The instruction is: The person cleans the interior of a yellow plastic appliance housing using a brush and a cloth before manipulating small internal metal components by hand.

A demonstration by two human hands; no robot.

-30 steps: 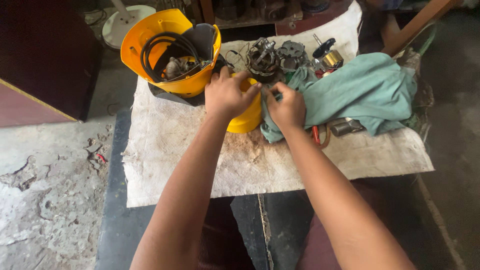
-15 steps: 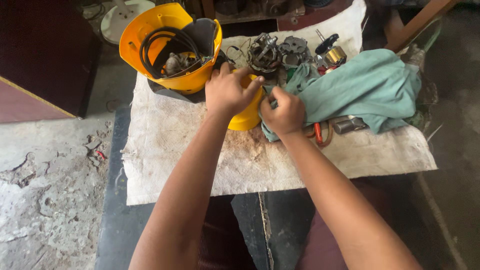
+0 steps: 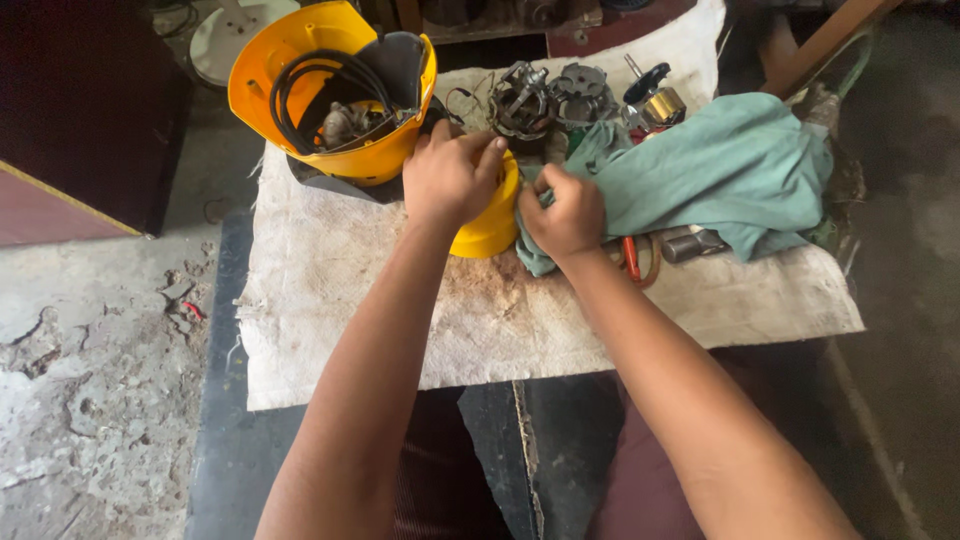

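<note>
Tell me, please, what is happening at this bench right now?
A person works over a cloth-covered bench. The left hand steadies a small yellow plastic part, while the right hand presses a bunched corner of the green rag against it. Behind stand a yellow housing holding a black cable, and metal motor parts.

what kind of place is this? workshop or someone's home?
Most likely a small appliance repair workshop. Stripped motor parts lie on a stained cloth-covered bench, a yellow housing sits opened with a black cable coiled inside, and the concrete floor is cracked and gritty.
</note>
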